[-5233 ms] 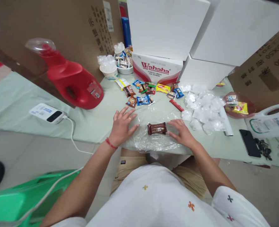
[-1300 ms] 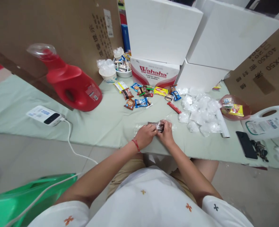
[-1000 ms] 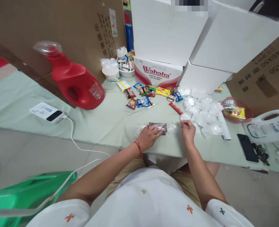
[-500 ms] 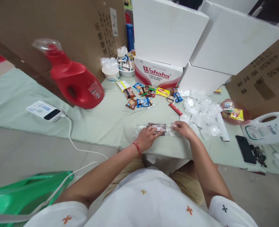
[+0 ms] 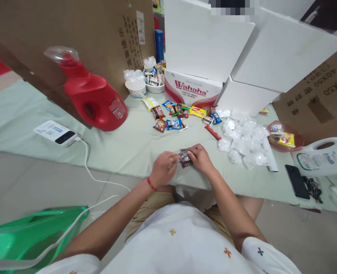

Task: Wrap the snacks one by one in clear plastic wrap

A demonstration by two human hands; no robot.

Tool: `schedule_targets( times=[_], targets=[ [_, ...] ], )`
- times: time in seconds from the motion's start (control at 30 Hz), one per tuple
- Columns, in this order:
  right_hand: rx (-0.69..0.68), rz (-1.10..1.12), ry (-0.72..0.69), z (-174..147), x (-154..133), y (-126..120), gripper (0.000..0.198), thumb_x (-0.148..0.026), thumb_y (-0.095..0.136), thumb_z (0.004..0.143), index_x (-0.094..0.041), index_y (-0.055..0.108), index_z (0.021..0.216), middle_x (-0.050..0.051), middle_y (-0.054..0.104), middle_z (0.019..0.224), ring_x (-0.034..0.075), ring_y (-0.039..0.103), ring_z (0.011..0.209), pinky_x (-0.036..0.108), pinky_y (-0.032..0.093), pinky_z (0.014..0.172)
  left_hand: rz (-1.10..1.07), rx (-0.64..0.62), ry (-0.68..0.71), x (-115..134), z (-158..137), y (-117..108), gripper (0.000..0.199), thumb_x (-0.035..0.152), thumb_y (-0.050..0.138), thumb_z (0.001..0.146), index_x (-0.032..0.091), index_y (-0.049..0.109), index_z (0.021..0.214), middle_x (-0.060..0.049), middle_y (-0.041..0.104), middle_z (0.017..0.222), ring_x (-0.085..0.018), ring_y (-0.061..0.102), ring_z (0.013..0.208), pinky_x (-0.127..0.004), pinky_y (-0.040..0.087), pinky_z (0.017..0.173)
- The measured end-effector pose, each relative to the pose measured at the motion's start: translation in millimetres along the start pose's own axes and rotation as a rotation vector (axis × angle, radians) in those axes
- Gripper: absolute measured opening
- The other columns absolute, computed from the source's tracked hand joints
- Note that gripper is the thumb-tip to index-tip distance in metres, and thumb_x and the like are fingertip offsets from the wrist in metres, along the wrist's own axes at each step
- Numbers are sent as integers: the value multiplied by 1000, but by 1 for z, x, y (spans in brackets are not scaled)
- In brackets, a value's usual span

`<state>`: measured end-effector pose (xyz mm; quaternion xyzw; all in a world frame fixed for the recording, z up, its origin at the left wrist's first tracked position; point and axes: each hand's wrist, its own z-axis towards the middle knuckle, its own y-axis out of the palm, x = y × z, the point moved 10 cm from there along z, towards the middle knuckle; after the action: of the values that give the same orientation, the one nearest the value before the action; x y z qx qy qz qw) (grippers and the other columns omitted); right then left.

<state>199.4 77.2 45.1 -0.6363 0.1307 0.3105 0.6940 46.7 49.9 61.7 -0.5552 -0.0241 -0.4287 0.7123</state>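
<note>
A dark brown snack packet (image 5: 185,160) covered in clear plastic wrap (image 5: 179,161) lies near the table's front edge, between my hands. My left hand (image 5: 165,168), a red string around its wrist, pinches the wrap at the packet's left end. From the right, my right hand (image 5: 201,158) rests its fingers over the packet and grips its right side, hiding that end. Farther back are several wrapped snacks, among them a blue packet (image 5: 174,124) and a thin red bar (image 5: 213,132). To the right sits a heap of crumpled clear plastic (image 5: 244,139).
A red jug (image 5: 100,101) and a white power bank (image 5: 56,133) with a cable are at left. White boxes (image 5: 205,42) and a Wahaha carton (image 5: 191,89) rise behind. At right are a pink bowl (image 5: 299,142), a white jug (image 5: 322,158), a phone (image 5: 296,182) and keys (image 5: 313,189).
My right hand has moved left from the wrap's right end onto the packet. My left hand has slid left off the packet to the wrap's left end.
</note>
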Motion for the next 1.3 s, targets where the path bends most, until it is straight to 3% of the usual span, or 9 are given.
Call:
schedule_targets(
  times=[0.1,0.17,0.27,0.37,0.53,0.8,0.93,1.07,1.3],
  targets=[
    [28,-16,-69,-14,-6,-4,30,-31,60,100,-18,76,121,12,63,108,25,56,104,40,47,98,82,194,-477,-65,-12,-29,37,35,45,100,17,73,118,-17,67,122,-31,58,122,-53,44,109],
    [39,-39,-92,-22,-13,-5,35,-35,63,98,-17,73,127,14,62,116,27,54,108,44,47,101,143,78,-597,-77,-14,-19,44,45,58,93,14,71,122,-22,59,139,-40,45,139,-61,38,114],
    [28,-52,-145,-32,-23,-4,40,-35,67,96,-19,70,132,15,60,129,31,51,117,50,46,107,178,-159,-488,-56,-10,7,37,43,75,80,19,75,108,-18,48,155,-45,27,152,-63,30,119],
    [26,-47,-175,-41,-25,0,41,-28,69,93,-22,68,134,14,59,137,32,49,123,53,45,109,198,-279,-398,-34,-13,17,9,28,68,82,21,72,86,-14,55,149,-40,43,142,-57,40,110],
    [93,-22,-141,-50,-15,1,42,-25,68,94,-24,68,135,13,60,138,32,50,125,53,47,108,-104,-371,-522,-37,-18,25,14,30,52,90,22,59,81,-7,69,81,-25,67,81,-37,50,77],
    [152,6,-157,-52,-15,0,40,-26,69,94,-22,68,134,14,61,136,31,51,124,51,46,109,-451,-39,-846,-48,-51,15,50,61,62,81,21,54,110,1,65,65,-23,65,64,-32,45,66],
    [173,22,-136,-53,-11,2,40,-26,70,93,-24,69,133,13,61,135,31,51,123,52,46,108,-589,-75,-963,-44,-59,31,33,47,76,64,21,61,79,2,59,58,-18,56,55,-27,36,55],
    [198,42,-132,-55,-12,2,39,-24,69,92,-24,70,131,14,56,135,30,51,122,51,48,105,-993,-96,-982,-26,-31,52,25,40,72,63,19,59,62,1,60,59,-10,46,49,-23,32,48],
    [140,137,-164,-54,-5,-6,48,-12,52,92,-22,62,138,15,56,133,28,53,123,50,50,107,-938,-98,-890,-17,14,68,23,34,58,70,13,68,71,-4,64,65,-10,45,49,-23,33,46]
  ],
)
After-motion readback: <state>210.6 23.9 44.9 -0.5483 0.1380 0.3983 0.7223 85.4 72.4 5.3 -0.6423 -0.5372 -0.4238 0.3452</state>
